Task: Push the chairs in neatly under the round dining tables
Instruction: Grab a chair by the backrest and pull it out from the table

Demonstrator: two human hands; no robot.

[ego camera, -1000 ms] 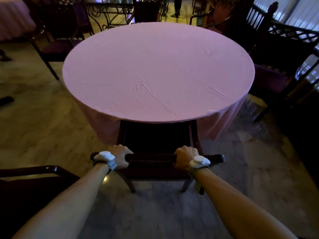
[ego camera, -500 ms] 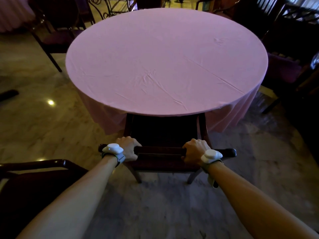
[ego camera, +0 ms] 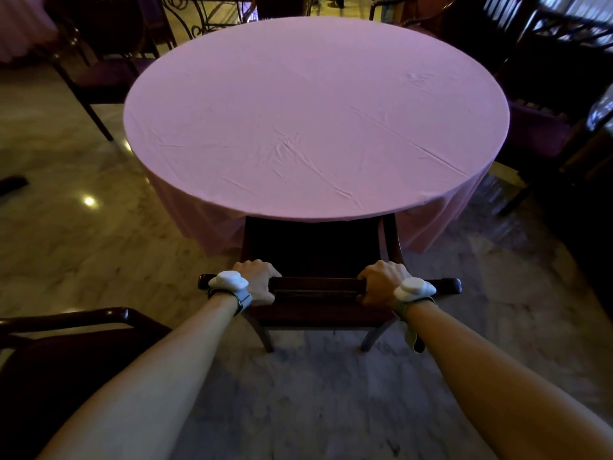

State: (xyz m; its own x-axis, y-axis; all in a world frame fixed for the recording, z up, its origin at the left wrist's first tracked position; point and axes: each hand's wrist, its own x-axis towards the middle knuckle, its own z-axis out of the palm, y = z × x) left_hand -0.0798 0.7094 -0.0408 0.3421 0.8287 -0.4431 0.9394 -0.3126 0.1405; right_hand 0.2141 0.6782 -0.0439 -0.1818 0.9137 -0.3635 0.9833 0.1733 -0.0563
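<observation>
A round table (ego camera: 315, 121) under a pink cloth fills the middle of the view. A dark wooden chair (ego camera: 318, 287) stands at its near edge, the front of the seat hidden under the cloth. My left hand (ego camera: 257, 282) grips the left part of the chair's top rail. My right hand (ego camera: 381, 282) grips the right part of the same rail. Both wrists carry white bands. The chair's two rear legs show on the marble floor.
Another dark chair (ego camera: 66, 353) stands close at my lower left. More chairs sit at the table's far left (ego camera: 99, 71) and right (ego camera: 544, 134). Dark furniture lines the right side. A second pink-clothed table (ego camera: 20, 24) is at the top left.
The chair has slid forward under the table, with less of its seat showing. My hands keep the same grip on the rail and I have stepped closer.
</observation>
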